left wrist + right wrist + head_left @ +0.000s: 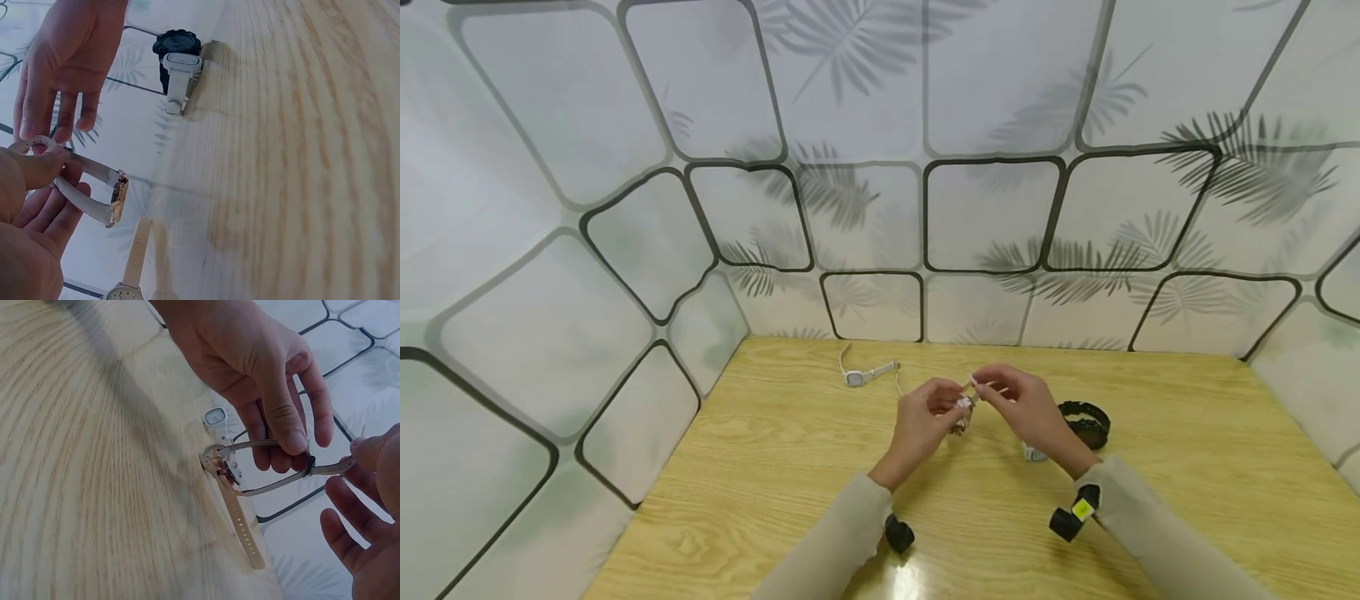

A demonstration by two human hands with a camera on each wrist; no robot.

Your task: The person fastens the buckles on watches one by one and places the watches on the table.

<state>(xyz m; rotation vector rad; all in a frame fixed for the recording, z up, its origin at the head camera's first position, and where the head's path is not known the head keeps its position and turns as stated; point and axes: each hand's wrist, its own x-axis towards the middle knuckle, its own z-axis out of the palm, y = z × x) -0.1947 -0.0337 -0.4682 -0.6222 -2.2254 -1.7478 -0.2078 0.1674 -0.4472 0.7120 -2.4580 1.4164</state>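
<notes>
Between the hands, a wristwatch with a rose-gold case [119,199] and a pale strap [275,485] is held above the table. My left hand [923,421] pinches the strap between thumb and fingers, near the dark buckle [310,465]. At the strap's free end, my right hand [1021,408] has its thumb and fingertip together on the tip. The case hangs below the left fingers, its dial turned mostly away. Just beyond the left hand lies a beige-strapped watch [134,259] with a round dial, partly hidden in the head view.
A white watch with a squarish face [855,378] lies at the table's back left. Near the right forearm lie a black watch [1093,432] and another white watch [1034,453], partly covered by the wrist. The wooden table [760,467] meets patterned fabric walls [977,217] behind and at the sides.
</notes>
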